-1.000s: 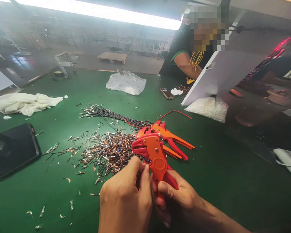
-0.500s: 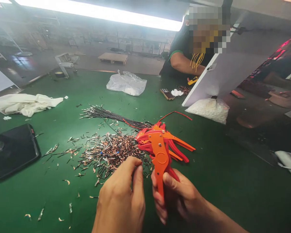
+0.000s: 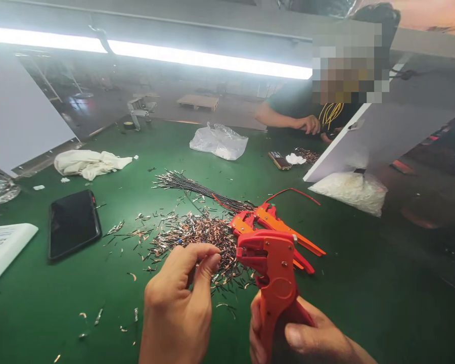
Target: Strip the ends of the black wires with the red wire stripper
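My right hand (image 3: 307,328) is wrapped round the handles of an orange and red wire stripper (image 3: 278,283), its jaws facing left. Just left of those jaws, my left hand (image 3: 184,293) is closed in a pinch, thumb against index finger. Whatever sits between these fingertips is too small to make out. Below and behind the hands lies a heap of short wire scraps (image 3: 197,230), black with coppery bits. A bundle of black wires (image 3: 200,188) with metal ends stretches behind it. Beside the heap rests more orange and red wire stripper tooling (image 3: 288,230), partly hidden by the held one.
A dark phone (image 3: 75,225) and a white packet (image 3: 7,250) lie at left. Further back are a white cloth (image 3: 91,163), a clear plastic bag (image 3: 220,141) and a keypad phone (image 3: 279,160). A white panel (image 3: 367,126) stands at right, with a co-worker (image 3: 288,108) behind it.
The wire stripper in my right hand has come nearer, uncovering more of the tooling behind it. My left hand stays pinched. The view has shifted left, and the co-worker's hand has moved.
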Demonstrator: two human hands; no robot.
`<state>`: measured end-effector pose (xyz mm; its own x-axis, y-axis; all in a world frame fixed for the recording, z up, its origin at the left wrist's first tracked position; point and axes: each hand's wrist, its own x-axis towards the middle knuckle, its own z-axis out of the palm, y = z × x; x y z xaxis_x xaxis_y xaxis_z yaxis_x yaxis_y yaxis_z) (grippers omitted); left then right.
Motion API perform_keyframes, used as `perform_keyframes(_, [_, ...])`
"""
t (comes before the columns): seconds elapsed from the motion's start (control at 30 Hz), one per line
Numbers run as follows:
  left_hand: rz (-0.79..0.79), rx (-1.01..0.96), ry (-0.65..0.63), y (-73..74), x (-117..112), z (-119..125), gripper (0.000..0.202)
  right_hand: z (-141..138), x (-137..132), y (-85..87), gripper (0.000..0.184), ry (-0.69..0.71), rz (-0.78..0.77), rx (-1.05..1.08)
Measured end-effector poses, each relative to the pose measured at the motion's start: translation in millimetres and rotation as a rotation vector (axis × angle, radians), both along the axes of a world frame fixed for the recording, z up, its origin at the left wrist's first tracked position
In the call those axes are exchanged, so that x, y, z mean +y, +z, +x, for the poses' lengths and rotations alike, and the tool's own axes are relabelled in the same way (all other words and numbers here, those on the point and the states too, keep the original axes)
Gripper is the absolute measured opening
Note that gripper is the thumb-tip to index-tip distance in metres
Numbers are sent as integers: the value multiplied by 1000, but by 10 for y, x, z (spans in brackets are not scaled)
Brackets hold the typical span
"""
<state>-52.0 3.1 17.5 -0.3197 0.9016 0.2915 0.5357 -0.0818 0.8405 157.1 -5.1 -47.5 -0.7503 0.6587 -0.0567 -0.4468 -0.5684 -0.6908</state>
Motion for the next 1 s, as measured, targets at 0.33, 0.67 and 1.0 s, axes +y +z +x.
perform_keyframes(0.33, [-186,-212,-114,46,-18,7,12,66,0,-13,42,70,81,-69])
perform_keyframes(0.67, [-243,-229,-134,115,-25,50,18,10,33,44,40,73,114,-134])
perform_keyframes(1.0, [-239,-250,-153,114,-25,56,14,-22,-43,35,44,-26,47,-127])
